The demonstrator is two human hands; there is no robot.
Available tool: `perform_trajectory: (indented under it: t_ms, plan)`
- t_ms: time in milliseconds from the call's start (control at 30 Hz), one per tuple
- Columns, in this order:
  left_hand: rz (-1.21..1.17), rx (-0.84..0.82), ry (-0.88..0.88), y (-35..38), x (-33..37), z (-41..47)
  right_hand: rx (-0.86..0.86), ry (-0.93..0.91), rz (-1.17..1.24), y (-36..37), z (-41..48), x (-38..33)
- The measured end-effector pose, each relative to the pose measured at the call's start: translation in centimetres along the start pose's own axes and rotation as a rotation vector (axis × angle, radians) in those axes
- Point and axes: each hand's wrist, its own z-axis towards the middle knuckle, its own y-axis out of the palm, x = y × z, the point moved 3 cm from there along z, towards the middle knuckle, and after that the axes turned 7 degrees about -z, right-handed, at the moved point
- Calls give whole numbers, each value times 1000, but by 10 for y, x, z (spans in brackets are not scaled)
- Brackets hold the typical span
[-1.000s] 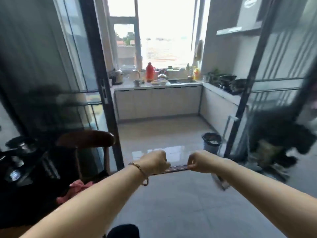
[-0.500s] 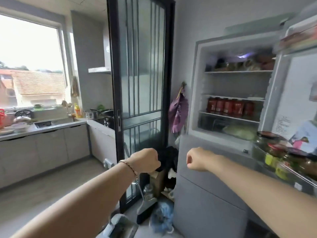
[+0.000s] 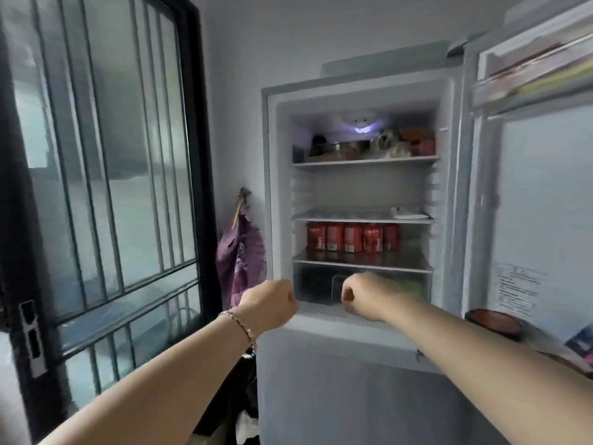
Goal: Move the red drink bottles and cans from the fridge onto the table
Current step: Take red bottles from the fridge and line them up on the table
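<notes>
A black-framed glass sliding door [image 3: 96, 155] fills the left. A purple bag [image 3: 240, 258] hangs on the wall beside the open fridge [image 3: 272, 187], whose door [image 3: 545, 220] stands to the right. The left hand [image 3: 269, 305] and right hand [image 3: 365, 295] are raised side by side near the fridge, both curled into fists and holding nothing. The red cans [image 3: 353, 237] stand in a row on the third shelf, above the clear crisper drawer [image 3: 317, 284].
</notes>
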Motion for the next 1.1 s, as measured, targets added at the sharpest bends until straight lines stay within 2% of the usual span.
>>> perform_trajectory:
  t_ms: [200, 367, 534, 667, 800, 1001, 1101]
  plan:
    - [-63, -50, 120, 44, 3, 147, 94, 173, -27, 16, 112, 60]
    - [-115, -25, 147, 86, 0, 232, 160, 287, 13, 41, 193, 117]
    - [-146, 25, 111, 132, 9, 338, 275, 429, 305, 73, 317, 202]
    - [-262, 34, 85, 151, 9, 379, 341, 575, 556, 87, 383, 243]
    - [-292, -23, 120, 169, 8, 408, 472, 651, 912, 98, 421, 261]
    - [-399, -43, 209, 185, 9, 427, 520, 664, 838, 103, 427, 254]
    - [-500, 19, 284, 185, 13, 418, 525, 636, 819, 108, 394, 229]
